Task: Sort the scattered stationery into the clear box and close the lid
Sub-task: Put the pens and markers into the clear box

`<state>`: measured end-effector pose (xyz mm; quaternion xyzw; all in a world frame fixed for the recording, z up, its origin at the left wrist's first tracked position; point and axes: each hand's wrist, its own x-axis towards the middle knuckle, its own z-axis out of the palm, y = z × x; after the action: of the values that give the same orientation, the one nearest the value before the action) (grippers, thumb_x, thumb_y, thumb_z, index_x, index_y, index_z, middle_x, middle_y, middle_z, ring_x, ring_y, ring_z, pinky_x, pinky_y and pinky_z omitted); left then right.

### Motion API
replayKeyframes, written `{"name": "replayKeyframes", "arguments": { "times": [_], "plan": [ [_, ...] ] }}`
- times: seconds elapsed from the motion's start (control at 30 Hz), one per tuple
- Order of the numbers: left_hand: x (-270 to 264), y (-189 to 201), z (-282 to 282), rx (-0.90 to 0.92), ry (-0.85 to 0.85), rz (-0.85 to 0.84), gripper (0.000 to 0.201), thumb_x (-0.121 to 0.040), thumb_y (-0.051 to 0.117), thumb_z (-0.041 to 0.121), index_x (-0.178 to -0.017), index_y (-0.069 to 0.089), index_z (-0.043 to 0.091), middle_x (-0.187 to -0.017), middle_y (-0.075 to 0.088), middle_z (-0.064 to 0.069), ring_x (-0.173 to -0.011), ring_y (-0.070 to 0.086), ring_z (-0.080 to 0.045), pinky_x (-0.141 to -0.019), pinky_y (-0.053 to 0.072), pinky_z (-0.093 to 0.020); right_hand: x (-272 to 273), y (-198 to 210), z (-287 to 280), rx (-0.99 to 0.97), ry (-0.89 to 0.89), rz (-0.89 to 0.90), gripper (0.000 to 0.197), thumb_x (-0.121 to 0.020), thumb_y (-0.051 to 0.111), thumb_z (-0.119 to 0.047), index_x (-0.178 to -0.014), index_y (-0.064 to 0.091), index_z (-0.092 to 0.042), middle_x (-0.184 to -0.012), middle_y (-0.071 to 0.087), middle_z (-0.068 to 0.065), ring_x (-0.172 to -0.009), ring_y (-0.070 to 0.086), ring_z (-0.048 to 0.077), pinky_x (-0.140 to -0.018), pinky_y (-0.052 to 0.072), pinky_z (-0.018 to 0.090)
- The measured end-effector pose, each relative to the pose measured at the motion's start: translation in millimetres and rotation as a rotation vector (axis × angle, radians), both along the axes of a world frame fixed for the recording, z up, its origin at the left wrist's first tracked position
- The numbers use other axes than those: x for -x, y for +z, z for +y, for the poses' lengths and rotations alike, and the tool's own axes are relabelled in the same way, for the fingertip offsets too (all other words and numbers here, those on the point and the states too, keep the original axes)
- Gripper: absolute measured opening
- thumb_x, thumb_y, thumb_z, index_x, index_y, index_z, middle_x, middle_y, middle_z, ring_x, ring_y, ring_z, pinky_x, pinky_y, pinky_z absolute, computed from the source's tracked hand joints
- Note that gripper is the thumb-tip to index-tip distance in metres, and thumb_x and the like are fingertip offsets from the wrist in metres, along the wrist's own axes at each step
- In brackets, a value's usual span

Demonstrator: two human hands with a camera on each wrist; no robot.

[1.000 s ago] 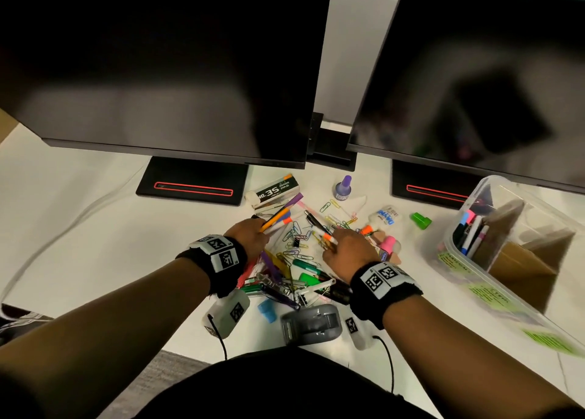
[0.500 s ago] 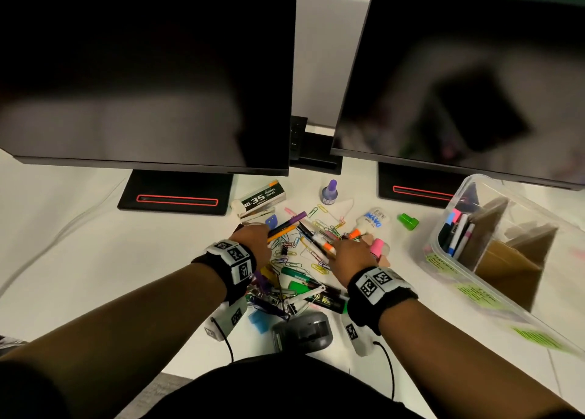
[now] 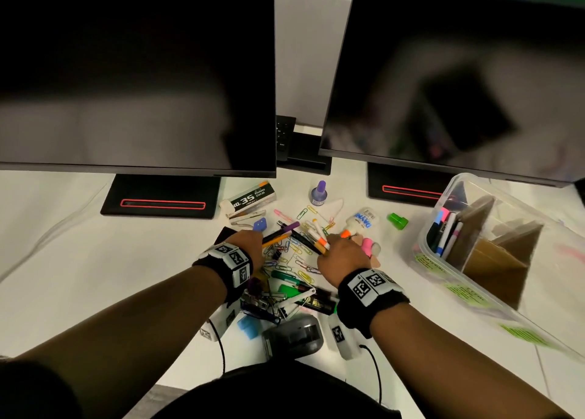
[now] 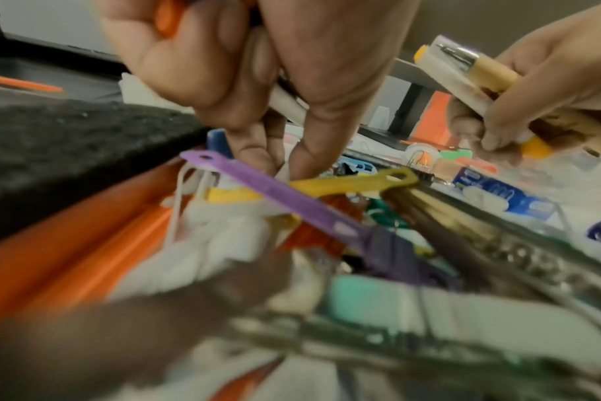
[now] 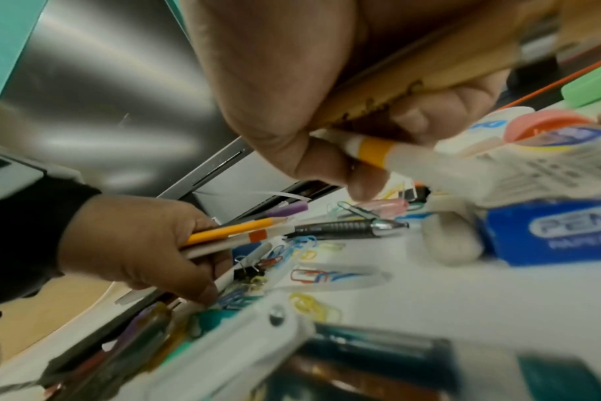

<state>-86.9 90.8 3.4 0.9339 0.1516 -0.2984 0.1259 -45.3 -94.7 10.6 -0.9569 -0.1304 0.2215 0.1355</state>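
A heap of stationery (image 3: 294, 260) lies on the white desk between my hands: coloured paper clips (image 3: 304, 274), pens, binder clips, a glue bottle (image 3: 362, 222). My left hand (image 3: 250, 244) grips a bundle of pens and pencils (image 3: 280, 233) with orange, purple and black ends; its fingertips (image 4: 292, 160) reach down into the heap. My right hand (image 3: 340, 254) holds another bundle of pens (image 3: 316, 240), white with orange bands plus a wooden one (image 5: 412, 89). The clear box (image 3: 493, 279) stands open at the right with cardboard dividers and several pens (image 3: 444, 232) inside.
Two dark monitors (image 3: 136, 70) on black stands (image 3: 161, 200) overhang the back of the desk. A staples box (image 3: 253, 197), purple ink bottle (image 3: 318, 192), green sharpener (image 3: 397, 221), blue eraser (image 5: 549, 233), grey tape dispenser (image 3: 292, 334) and a cable at the left lie around.
Both hands stay low over the heap with their pen bundles; the left hand's fingers have dipped further into it. The head view has shifted a little.
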Motion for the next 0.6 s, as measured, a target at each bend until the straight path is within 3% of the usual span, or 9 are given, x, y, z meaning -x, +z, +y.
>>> {"name": "replayKeyframes", "arguments": {
  "times": [0.13, 0.27, 0.43, 0.6],
  "plan": [
    [-3, 6, 0, 0.079, 0.108, -0.071, 0.043, -0.086, 0.056, 0.029, -0.125, 0.049, 0.013, -0.117, 0.062, -0.01, -0.107, 0.059, -0.026, -0.086, 0.048, -0.031, -7, -2, 13, -0.013, 0.046, -0.012, 0.031, -0.088, 0.047, -0.014, -0.118, 0.054, -0.014, -0.11, 0.065, 0.013, -0.102, 0.06, 0.031, -0.082, 0.046, 0.032],
    [0, 19, 0, 0.18, 0.206, -0.249, 0.026, -0.089, 0.051, 0.025, -0.111, 0.052, 0.012, -0.095, 0.063, -0.011, -0.089, 0.059, -0.03, -0.072, 0.042, -0.028, -15, -11, 26, -0.012, 0.142, -0.002, 0.033, -0.089, 0.049, -0.01, -0.121, 0.056, -0.01, -0.12, 0.052, 0.014, -0.107, 0.057, 0.031, -0.089, 0.046, 0.034],
    [8, 30, 4, 0.284, 0.29, -0.359, 0.014, -0.089, 0.051, 0.022, -0.101, 0.053, 0.015, -0.082, 0.057, -0.004, -0.08, 0.06, -0.031, -0.069, 0.043, -0.028, -19, -19, 37, 0.071, 0.235, 0.003, 0.031, -0.091, 0.049, -0.017, -0.12, 0.055, -0.008, -0.118, 0.059, 0.014, -0.108, 0.058, 0.031, -0.086, 0.047, 0.033],
    [16, 33, 12, 0.331, 0.33, -0.361, 0.022, -0.09, 0.049, 0.019, -0.111, 0.053, 0.018, -0.084, 0.058, -0.004, -0.073, 0.054, -0.024, -0.069, 0.041, -0.026, -23, -17, 41, 0.064, 0.206, 0.033, 0.03, -0.088, 0.055, -0.026, -0.113, 0.058, -0.01, -0.113, 0.065, 0.013, -0.104, 0.061, 0.031, -0.082, 0.048, 0.031]
  ]
}}
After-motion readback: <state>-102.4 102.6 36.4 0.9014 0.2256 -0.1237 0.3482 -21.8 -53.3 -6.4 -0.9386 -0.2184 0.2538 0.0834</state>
